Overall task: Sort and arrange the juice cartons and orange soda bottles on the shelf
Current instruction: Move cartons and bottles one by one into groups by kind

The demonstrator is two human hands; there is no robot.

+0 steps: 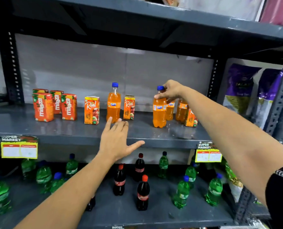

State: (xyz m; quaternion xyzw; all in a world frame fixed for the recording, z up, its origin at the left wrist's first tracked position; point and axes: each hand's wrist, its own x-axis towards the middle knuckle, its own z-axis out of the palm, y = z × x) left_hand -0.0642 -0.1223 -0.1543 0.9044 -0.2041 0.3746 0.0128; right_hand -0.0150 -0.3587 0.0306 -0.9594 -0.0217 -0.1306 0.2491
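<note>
On the grey shelf (71,129) several red Maaza cartons (43,107) stand grouped at the left. Two orange Real apple cartons (91,110) (129,107) flank a lone orange soda bottle (113,103) with a blue cap. My left hand (116,141) is open, fingers spread, just in front of that bottle's base. My right hand (171,90) grips the neck of another orange soda bottle (159,111) standing on the shelf. Behind it are two more orange bottles (181,111) and a third Real carton (190,120), partly hidden by my arm.
The lower shelf (154,217) holds green soda bottles (181,193) and dark cola bottles (143,193). Yellow price tags (19,148) hang on the shelf's front edge. Purple bags (240,90) stand at the right beyond the upright post. Another shelf (137,12) lies overhead.
</note>
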